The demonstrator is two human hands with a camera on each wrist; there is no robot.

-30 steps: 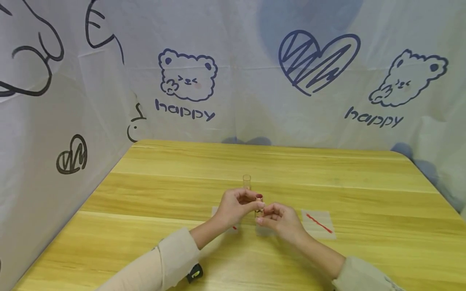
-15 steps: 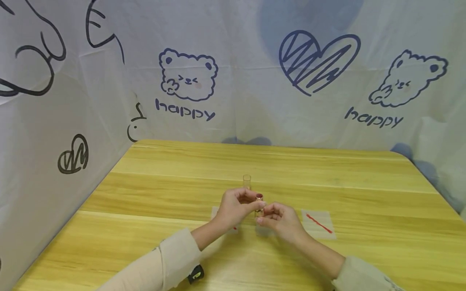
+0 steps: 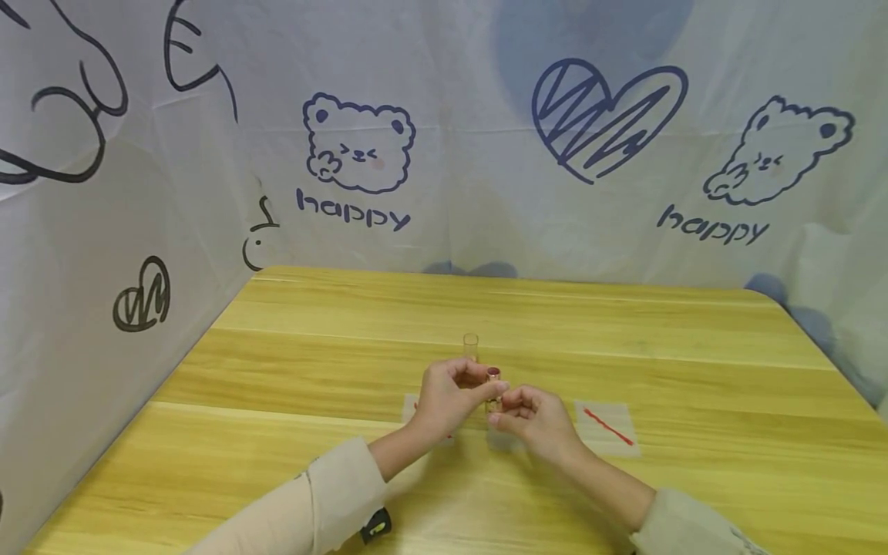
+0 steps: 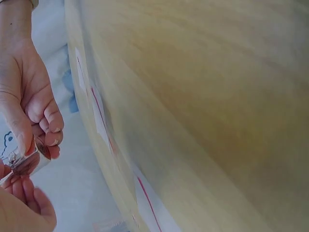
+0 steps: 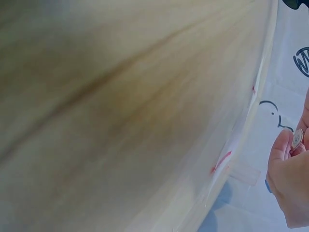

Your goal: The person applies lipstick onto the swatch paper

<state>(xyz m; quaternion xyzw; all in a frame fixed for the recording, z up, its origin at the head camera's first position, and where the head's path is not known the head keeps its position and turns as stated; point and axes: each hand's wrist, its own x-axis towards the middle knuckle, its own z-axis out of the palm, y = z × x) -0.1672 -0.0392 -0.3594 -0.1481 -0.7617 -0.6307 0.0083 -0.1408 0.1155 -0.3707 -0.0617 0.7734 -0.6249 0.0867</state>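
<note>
Over the middle of the table, both hands hold an upright lipstick [image 3: 493,375] with a dark red top and a shiny, gold-toned body. My left hand [image 3: 444,397] pinches its upper part between thumb and fingers. Lower down, my right hand [image 3: 537,420] grips the base, thumb in front. In the left wrist view the lipstick [image 4: 29,162] lies between the two hands, its tube partly covered by fingers. The right wrist view shows just the round end of the lipstick [image 5: 297,138]. Behind the left hand stands a clear tube-shaped cap [image 3: 470,345], its lower part hidden.
Right of the hands lies a translucent paper square [image 3: 617,441] with a red streak. Another paper square [image 3: 409,402] is mostly covered by the left hand, and a third [image 3: 505,441] sits below the hands. A small black object [image 3: 377,526] shows beneath the left sleeve.
My left hand has turned slightly, its thumb shifting a little up and right on the lipstick. The right hand stays nearly still around the base.
</note>
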